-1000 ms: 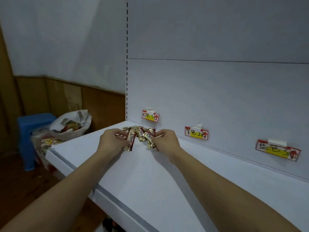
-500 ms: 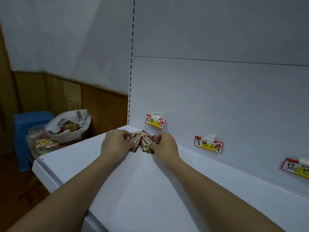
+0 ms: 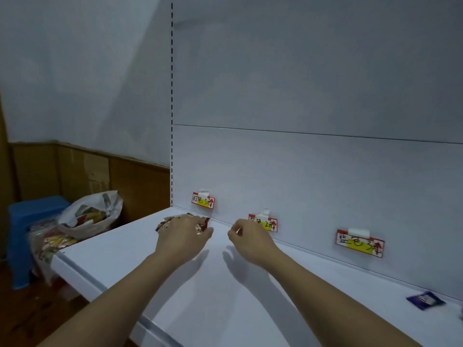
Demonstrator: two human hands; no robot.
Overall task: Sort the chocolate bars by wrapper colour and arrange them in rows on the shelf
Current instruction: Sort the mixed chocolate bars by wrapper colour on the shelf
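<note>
- While the left hand lies over the heap of gold-and-red chocolate bars at the back left corner of the white shelf, its fingers curve down onto the wrappers; whether they pinch any of them cannot be told.
- Beside it, the right hand hangs just above the shelf, apart from the heap, fingers loosely curled and holding nothing.
- One risk is that the glossy wrappers slide over each other, so a sideways press from one hand alone may fan the heap out instead of lining it up.
- Another is that the heap sits close to the shelf's left end, and a push that way could tip a bar off toward the floor.
- A purple-wrapped bar lies well apart at the far right, near the blue tag, not the purple one; left there, the colours end up mismatched.
- Three handwritten red-and-yellow tags are taped to the back panel: the left tag just above the heap, the middle tag partly behind the right hand, the right tag.
- Left of the shelf, a white plastic bag full of wrapped sweets leans near a blue plastic stool, on a dark wooden floor with brown wall panelling behind.
</note>
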